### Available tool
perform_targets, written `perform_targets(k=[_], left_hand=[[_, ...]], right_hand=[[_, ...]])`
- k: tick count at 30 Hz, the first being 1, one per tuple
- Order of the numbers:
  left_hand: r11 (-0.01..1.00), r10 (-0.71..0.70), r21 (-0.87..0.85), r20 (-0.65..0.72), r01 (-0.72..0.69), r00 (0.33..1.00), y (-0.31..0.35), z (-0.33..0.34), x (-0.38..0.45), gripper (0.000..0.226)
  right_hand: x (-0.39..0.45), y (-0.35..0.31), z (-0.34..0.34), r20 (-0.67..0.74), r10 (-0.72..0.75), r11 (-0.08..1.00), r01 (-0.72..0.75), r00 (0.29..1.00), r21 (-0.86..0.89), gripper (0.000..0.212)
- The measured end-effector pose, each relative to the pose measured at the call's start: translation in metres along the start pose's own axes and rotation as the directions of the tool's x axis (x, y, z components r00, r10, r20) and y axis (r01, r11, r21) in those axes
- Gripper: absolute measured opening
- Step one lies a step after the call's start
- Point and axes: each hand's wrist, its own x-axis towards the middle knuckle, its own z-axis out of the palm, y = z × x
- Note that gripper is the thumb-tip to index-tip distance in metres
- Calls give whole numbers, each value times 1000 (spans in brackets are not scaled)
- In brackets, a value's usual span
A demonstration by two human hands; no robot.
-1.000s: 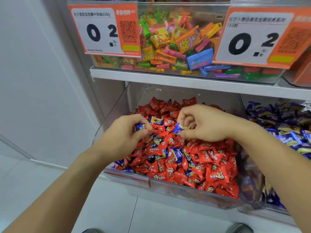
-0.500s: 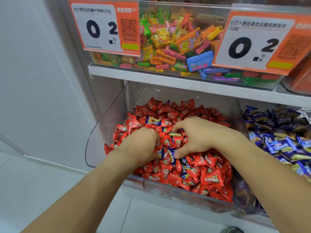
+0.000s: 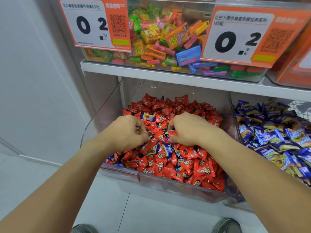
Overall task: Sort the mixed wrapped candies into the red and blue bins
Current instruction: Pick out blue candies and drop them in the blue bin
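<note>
Digging with both hands into the crinkly candy heap of the red bin [image 3: 168,184].
Left hand [image 3: 125,132] lies knuckles-up on the pile, fingers curled down among the wrappers; what it grips, if anything, cannot be told. Right hand [image 3: 186,129] pinches a glossy red candy [image 3: 172,133] between thumb and curled fingers. Red bin is clear rigid plastic with a rounded front corner, filled with shiny pillow-shaped red wrappers with crimped ends; several blue candies [image 3: 165,149] lie mixed among them just below the hands. Blue bin [image 3: 233,115], just beside on the right and also clear plastic, holds foil-like blue wrappers. Above, on a white shelf [image 3: 168,76], a clear tub [image 3: 168,39] holds flat, blocky, multicoloured packets behind two orange-and-white price cards [image 3: 94,24].
</note>
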Motion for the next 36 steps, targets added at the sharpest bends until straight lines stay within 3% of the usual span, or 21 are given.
perform_targets(k=[5, 7, 11, 17, 22, 25, 30, 33, 36], left_hand=[[990, 99, 103, -46, -94, 994, 9, 10, 0, 21], [981, 151, 120, 37, -155, 988, 9, 14, 0, 14], [959, 142, 222, 167, -178, 976, 5, 25, 4, 40], [943, 171, 268, 124, -198, 978, 6, 31, 8, 17], [985, 174, -5, 87, -174, 981, 2, 21, 7, 9], [971, 122, -212, 64, -106, 991, 1, 8, 5, 13], [947, -3, -319, 73, 26, 997, -2, -5, 1, 21], [918, -47, -389, 101, 83, 994, 0, -10, 0, 20], [906, -54, -408, 147, 110, 988, 3, -12, -3, 18]], right_hand=[[-5, 4, -9, 44, 25, 973, -35, 999, 230, 34], [-7, 5, -12, 50, 38, 950, -52, 998, 307, 36], [-9, 8, -11, 60, -4, 949, -16, 998, 315, 33], [-11, 15, -16, -50, -63, 911, 78, 997, 404, 32], [-10, 17, -18, -135, -34, 882, 93, 990, 462, 36], [-10, 16, -18, -130, -82, 868, 135, 988, 477, 21], [-11, 3, -9, 52, -272, 890, 231, 961, 393, 6], [-10, 1, -4, 136, -270, 933, 224, 953, 283, 15], [-11, 2, -8, 177, -312, 923, 254, 933, 290, 12]])
